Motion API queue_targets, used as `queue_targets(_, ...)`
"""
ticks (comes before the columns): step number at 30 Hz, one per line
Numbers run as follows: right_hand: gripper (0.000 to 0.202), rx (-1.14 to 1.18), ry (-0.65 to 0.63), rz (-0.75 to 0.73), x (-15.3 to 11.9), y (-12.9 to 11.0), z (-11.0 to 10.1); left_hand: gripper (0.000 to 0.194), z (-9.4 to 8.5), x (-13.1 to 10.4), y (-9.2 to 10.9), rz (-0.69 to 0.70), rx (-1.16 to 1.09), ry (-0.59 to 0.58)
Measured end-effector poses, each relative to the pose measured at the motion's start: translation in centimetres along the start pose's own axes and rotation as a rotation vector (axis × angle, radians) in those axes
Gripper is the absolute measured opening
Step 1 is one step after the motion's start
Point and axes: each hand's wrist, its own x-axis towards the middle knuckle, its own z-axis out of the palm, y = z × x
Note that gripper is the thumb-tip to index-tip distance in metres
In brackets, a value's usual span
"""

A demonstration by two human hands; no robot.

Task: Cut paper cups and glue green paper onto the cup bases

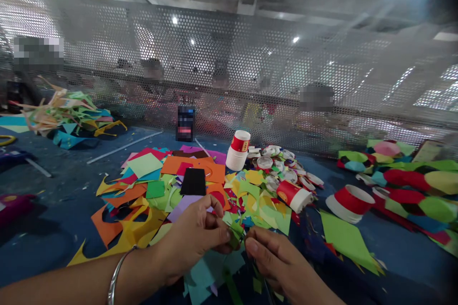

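Observation:
A small piece of green paper (235, 231) is pinched between the thumb and fingers of my left hand (200, 233), which has a silver bangle at the wrist. Close to the paper's right edge, my right hand (277, 257) is closed with thumb and forefinger together; what it grips, if anything, is hidden. Below both hands lie pale teal paper sheets (203, 276). Just beyond them spreads a heap of coloured paper scraps, with a black paper square (193, 181) and orange paper (171, 165) on top.
Stacked paper cups (238, 150) stand behind the heap, and a red cup (293, 195) lies on its side. A phone (185, 124) leans near the perforated screen (200, 57). Green sheets (348, 238) and coloured paper shapes (411, 178) lie right; tangled scraps (67, 109) left.

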Motion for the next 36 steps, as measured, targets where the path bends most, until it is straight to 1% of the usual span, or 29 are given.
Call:
queue_targets(6, 0.048, -0.033, 0.014, -0.01, -0.1, -0.1, 0.1, 0.033, 0.0, -0.1, -0.1, 0.023, -0.011, -0.011)
queue_targets(14, 0.045, -0.14, -0.009, 0.019, 0.0, 0.0, -0.1, 0.034, -0.2, -0.3, 0.0, -0.015, 0.076, 0.029)
queue_targets(18, 0.046, -0.204, 0.003, 0.034, 0.1, 0.2, -0.1, 0.037, -0.1, -0.2, -0.1, -0.043, 0.13, 0.057)
queue_targets(21, 0.046, -0.232, 0.019, 0.011, 0.1, 0.4, 0.0, 0.04, -0.1, -0.2, -0.1, -0.068, 0.14, 0.059)
queue_targets(25, 0.047, -0.289, 0.035, -0.055, 0.3, 0.6, 0.1, 0.04, -0.3, -0.3, -0.1, -0.135, 0.175, 0.065)
queue_targets(29, 0.047, -0.348, 0.109, -0.081, 0.3, 0.4, 0.1, 0.038, -0.3, -0.3, 0.5, -0.159, 0.224, 0.051)
queue_targets(31, 0.046, -0.332, 0.161, -0.083, 0.3, 0.1, 0.2, 0.036, -0.3, -0.2, 0.8, -0.147, 0.246, 0.046)
queue_targets(33, 0.044, -0.289, 0.202, -0.105, 0.3, -0.3, 0.4, 0.036, -0.1, -0.1, 0.8, -0.098, 0.229, 0.034)
queue_targets(36, 0.041, -0.219, 0.205, -0.157, 0.3, -0.6, 0.7, 0.038, 0.1, 0.0, 0.5, -0.033, 0.191, 0.015)
